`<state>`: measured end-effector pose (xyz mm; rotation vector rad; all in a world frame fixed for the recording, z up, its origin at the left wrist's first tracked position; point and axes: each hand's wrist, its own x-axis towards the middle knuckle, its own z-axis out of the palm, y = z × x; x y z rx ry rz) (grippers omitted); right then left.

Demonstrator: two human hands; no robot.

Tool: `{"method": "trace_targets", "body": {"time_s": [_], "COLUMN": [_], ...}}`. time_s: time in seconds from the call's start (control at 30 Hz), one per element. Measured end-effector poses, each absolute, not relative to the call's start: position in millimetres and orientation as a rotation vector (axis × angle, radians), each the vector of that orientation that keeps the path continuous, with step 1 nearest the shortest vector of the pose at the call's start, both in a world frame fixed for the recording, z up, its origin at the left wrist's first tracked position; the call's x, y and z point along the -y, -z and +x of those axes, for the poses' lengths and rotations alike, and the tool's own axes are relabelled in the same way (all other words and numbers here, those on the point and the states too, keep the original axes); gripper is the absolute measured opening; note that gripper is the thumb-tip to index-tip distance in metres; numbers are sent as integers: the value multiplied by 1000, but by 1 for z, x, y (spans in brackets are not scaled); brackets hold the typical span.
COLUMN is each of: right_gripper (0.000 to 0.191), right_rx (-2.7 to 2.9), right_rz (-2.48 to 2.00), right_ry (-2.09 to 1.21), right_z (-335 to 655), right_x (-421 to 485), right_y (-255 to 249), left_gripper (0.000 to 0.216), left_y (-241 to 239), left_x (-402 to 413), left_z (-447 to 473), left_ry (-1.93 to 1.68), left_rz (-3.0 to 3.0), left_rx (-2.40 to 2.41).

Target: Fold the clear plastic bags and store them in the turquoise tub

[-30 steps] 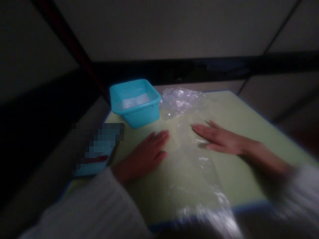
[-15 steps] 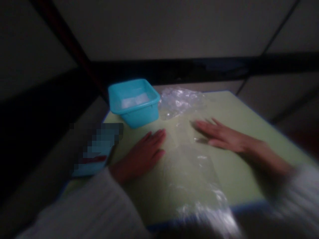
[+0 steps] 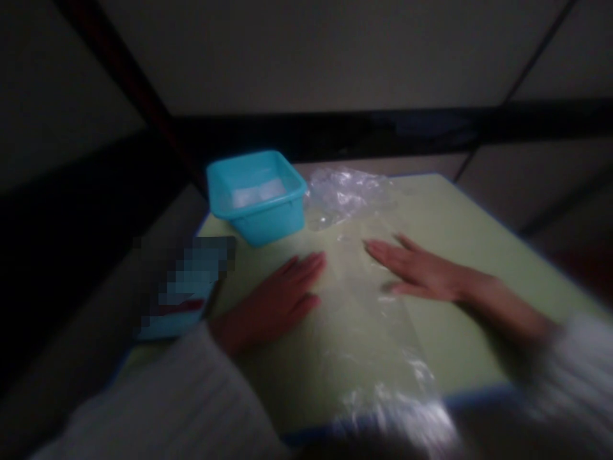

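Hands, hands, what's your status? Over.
Left hand open, flat beside clear plastic sheet. Right hand open, flat on it. Behind: blue tub, crumpled plastic, not in the way.

Dim, soft blur, dark edges, faint glare

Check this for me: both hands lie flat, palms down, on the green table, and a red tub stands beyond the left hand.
One detail is wrong: the tub is turquoise blue, not red, as the head view shows. The rest holds: the left hand and the right hand lie flat, palms down, on the green table, and the tub stands beyond the left hand.
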<state>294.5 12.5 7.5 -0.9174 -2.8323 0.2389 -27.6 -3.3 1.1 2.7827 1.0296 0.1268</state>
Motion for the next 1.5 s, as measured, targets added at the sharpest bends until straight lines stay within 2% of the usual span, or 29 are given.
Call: {"method": "trace_targets", "body": {"time_s": [0.37, 0.73, 1.13, 1.27, 1.37, 1.5], "right_gripper": [79, 84, 81, 72, 56, 63], "right_rx": [2870, 2877, 2834, 2670, 2288, 1857], "right_rz": [-902, -903, -911, -798, -685, -539], "right_ry": [-183, -224, -276, -512, -911, -1534], "right_z": [287, 288, 288, 284, 275, 260], "right_x": [-7, -6, -8, -6, 0, 8], "right_y": [-9, -6, -6, -12, -18, -15], "left_gripper": [54, 55, 55, 54, 49, 60], "left_y": [-2, -4, 1, -8, -14, -11], "left_x": [2, 3, 0, 8, 14, 15], "left_z": [-26, -24, -27, -23, -17, -9], "left_ry": [-105, -148, -132, -365, -585, -561], "left_rz": [2769, 2757, 2710, 2454, 1998, 1608], "left_rx": [-1151, -1065, -1112, -1045, -898, -728]}}
